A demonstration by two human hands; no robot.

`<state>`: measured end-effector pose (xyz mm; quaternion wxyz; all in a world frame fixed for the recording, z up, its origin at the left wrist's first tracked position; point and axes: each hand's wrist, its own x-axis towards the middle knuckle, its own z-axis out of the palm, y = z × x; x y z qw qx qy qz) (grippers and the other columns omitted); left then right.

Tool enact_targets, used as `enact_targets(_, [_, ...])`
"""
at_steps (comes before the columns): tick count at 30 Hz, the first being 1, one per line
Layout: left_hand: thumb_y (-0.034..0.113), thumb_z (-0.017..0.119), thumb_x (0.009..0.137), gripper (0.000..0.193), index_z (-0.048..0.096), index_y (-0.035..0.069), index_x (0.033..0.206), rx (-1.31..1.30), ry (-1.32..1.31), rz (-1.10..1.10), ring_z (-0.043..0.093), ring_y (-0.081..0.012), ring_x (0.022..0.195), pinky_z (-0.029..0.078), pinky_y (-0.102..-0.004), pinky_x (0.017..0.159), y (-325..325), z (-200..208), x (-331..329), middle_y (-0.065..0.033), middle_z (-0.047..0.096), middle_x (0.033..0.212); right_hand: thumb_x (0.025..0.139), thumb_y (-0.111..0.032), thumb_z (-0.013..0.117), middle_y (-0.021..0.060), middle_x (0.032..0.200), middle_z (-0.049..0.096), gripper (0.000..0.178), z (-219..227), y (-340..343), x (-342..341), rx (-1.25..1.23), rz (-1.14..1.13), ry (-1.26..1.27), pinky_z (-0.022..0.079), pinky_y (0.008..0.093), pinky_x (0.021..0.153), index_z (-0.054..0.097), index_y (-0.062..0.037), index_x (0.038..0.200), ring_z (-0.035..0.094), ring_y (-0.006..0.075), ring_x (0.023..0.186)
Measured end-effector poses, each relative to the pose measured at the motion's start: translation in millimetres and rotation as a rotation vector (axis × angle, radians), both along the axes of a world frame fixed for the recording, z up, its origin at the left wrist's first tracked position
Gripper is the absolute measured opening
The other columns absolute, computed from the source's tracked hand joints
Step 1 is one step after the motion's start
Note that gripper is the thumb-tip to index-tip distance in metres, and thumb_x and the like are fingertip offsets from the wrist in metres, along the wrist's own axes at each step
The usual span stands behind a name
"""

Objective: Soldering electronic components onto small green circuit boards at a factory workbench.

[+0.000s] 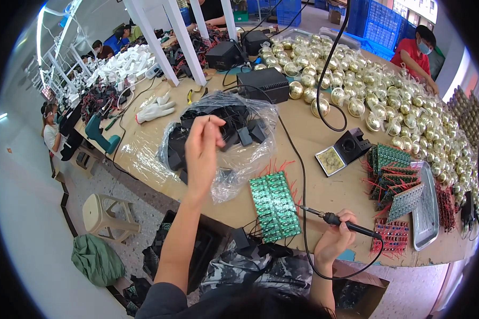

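Observation:
My right hand (336, 236) grips a soldering iron (365, 230) by its black handle, and the tip points left at the edge of a green circuit board panel (274, 207). Thin red wires stick out from that panel's top and right side. My left hand (203, 143) is raised over a clear plastic bag (253, 162), fingers pinched together; whatever is between them is too small to make out. Inside the bag lie several small black boxes (244, 136) with black wires. More black boxes (245, 240) rest at the table edge, close to my lap.
An iron stand (351, 144) with a sponge tray stands to the right. Beyond it are stacked circuit boards (391, 162), a metal tray (426, 212) and heaped gold balls (388, 101). A white glove (155, 110) and a green power driver (100, 134) lie left. The iron's cable (304, 212) crosses the table.

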<state>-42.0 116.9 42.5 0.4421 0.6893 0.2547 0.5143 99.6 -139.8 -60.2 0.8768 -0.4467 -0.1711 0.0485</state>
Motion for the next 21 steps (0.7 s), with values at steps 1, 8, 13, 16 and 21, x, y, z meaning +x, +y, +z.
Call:
enact_targets(1, [0.006, 0.045, 0.105, 0.018, 0.061, -0.001, 0.101, 0.113, 0.072, 0.045, 0.052, -0.0091, 0.078, 0.044, -0.0239, 0.068, -13.0, 8.3, -9.7, -0.0016, 0.055, 0.087, 0.087, -0.013, 0.053, 0.0086, 0.099, 0.047, 0.013, 0.1, 0.8, -0.2, -0.004, -0.014, -0.01, 0.041, 0.028, 0.073, 0.054, -0.0019, 0.095, 0.045, 0.0155, 0.084])
enact_targets(8, [-0.005, 0.066, 0.085, 0.016, 0.069, 0.004, 0.098, 0.413, 0.57, 0.014, 0.057, -0.0236, 0.074, 0.046, -0.032, 0.065, -79.1, -41.2, -54.7, -0.0093, 0.055, 0.086, 0.086, -0.014, 0.055, 0.0087, 0.097, 0.046, 0.014, 7.1, 4.8, -5.9, -0.029, 0.083, -0.03, 0.042, 0.028, 0.073, 0.053, -0.0018, 0.094, 0.045, 0.0159, 0.083])
enact_targets(13, [0.0, 0.071, 0.084, 0.01, 0.069, 0.004, 0.093, 0.304, 0.624, -0.121, 0.057, -0.0194, 0.065, 0.045, -0.0315, 0.058, -84.9, -47.6, -60.5, -0.0059, 0.056, 0.078, 0.086, -0.01, 0.058, 0.0089, 0.097, 0.046, 0.013, 12.8, 16.9, -16.7, -0.077, 0.273, -0.073, 0.045, 0.0292, 0.075, 0.053, -0.0011, 0.094, 0.047, 0.0154, 0.085])
enact_targets(16, [0.004, 0.072, 0.084, 0.009, 0.066, 0.004, 0.091, 0.384, 0.701, -0.171, 0.06, -0.0213, 0.065, 0.046, -0.0329, 0.059, -84.0, -46.7, -56.6, -0.0063, 0.058, 0.078, 0.088, -0.01, 0.059, 0.0084, 0.098, 0.047, 0.012, 15.8, 19.6, -20.9, -0.151, 0.324, -0.113, 0.045, 0.0287, 0.074, 0.054, -0.0006, 0.094, 0.048, 0.0146, 0.084])
enact_targets(21, [0.008, 0.074, 0.084, 0.011, 0.064, 0.006, 0.089, 0.442, 0.696, -0.1, 0.062, -0.0236, 0.066, 0.047, -0.0344, 0.06, -93.8, -56.7, -48.8, -0.0058, 0.06, 0.079, 0.085, -0.001, 0.06, 0.0101, 0.1, 0.056, 0.01, 5.3, 19.0, -18.4, -0.329, 0.308, -0.273, 0.046, 0.0301, 0.079, 0.061, -0.0015, 0.094, 0.056, 0.0178, 0.085])
